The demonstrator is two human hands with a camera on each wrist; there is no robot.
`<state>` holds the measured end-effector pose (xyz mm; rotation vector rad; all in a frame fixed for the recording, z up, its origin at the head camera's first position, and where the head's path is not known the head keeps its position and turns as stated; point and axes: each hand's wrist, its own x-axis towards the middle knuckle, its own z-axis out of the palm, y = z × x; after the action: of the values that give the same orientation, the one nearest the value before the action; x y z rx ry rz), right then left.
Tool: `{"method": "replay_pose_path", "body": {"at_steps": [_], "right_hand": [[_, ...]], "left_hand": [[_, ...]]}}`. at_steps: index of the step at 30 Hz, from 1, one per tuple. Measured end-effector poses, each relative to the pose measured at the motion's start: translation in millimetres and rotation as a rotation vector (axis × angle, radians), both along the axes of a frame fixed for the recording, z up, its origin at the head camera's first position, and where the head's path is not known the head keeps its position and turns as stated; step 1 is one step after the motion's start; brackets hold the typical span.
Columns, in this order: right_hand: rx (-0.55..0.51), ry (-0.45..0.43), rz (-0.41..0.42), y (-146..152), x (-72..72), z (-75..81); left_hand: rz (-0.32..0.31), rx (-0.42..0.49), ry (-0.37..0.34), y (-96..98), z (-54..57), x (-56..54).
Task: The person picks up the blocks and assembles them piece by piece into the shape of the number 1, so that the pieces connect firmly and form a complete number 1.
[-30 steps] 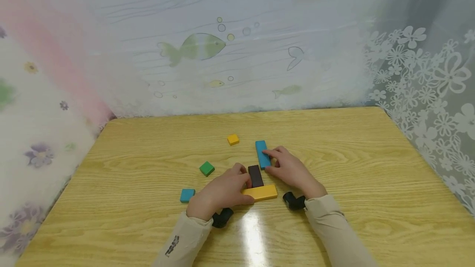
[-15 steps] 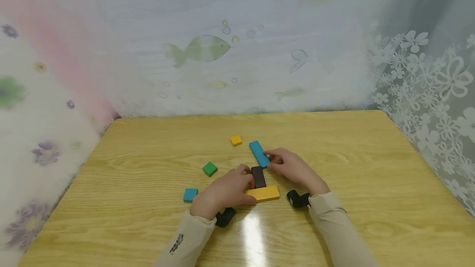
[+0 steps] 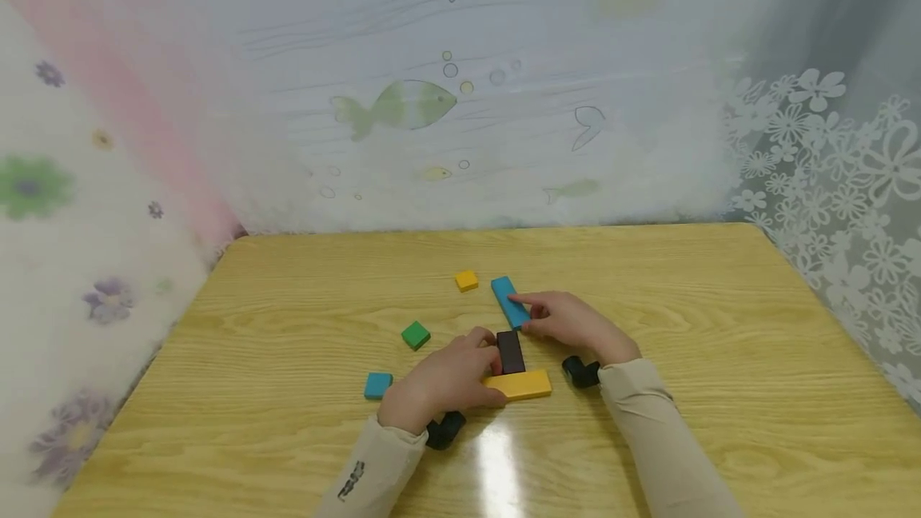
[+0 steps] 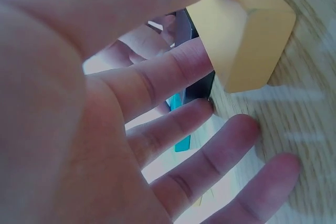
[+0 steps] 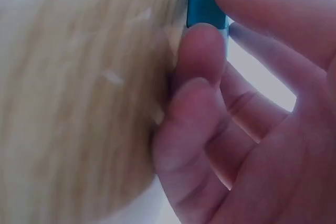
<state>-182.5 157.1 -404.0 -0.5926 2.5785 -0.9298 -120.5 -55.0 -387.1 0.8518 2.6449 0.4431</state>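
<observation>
In the head view my left hand (image 3: 456,374) pinches the left end of a long yellow block (image 3: 525,384). Its thumb lies on the near side, its index finger on the far side, close against a black block (image 3: 511,352). The left wrist view shows the same yellow block (image 4: 239,40) between thumb and index finger, other fingers spread. My right hand (image 3: 576,322) holds a long blue block (image 3: 508,300), index finger on top and thumb at its near end. That blue block (image 5: 205,3) slants away to the left, its near end just beyond the black block.
Left of the long blocks lie a small yellow block (image 3: 467,280), a green one (image 3: 416,335) and a small blue one (image 3: 378,385). All rest on the wooden table (image 3: 302,286). Patterned curtains (image 3: 288,102) hang behind and beside it.
The long blue block has turned, its far end swinging left, and its near end has come closer to the black block. The left hand keeps its grip; the whole head view has shifted slightly.
</observation>
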Motion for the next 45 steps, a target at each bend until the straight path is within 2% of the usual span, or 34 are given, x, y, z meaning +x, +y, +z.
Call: {"method": "replay_pose_path", "body": {"at_steps": [2,6,10,15,24,30,45], "right_hand": [[0.001,-0.015,-0.011,-0.6,-1.7,0.6],[-0.009,0.010,-0.026,-0.7,-8.3,0.1],[-0.092,-0.010,-0.044,2.6,-18.5,-6.3],[-0.183,-0.076,0.040,4.5,-27.3,-13.3],[-0.085,-0.029,0.093,-0.3,-27.5,-14.2],[-0.115,-0.010,0.154,-0.2,-26.7,-15.5],[-0.014,0.090,0.028,-13.4,-24.9,-11.1]], "left_hand": [[-0.001,0.001,0.000,0.2,-0.2,0.5],[-0.005,-0.006,-0.004,1.0,-2.4,0.8],[-0.011,-0.006,0.000,2.1,-4.9,1.5],[-0.028,-0.009,0.030,3.2,-6.9,2.0],[-0.013,-0.003,0.027,3.2,-5.4,1.9],[-0.011,-0.005,0.020,3.3,-4.6,1.5],[-0.010,-0.002,0.019,0.4,-1.4,0.1]]}}
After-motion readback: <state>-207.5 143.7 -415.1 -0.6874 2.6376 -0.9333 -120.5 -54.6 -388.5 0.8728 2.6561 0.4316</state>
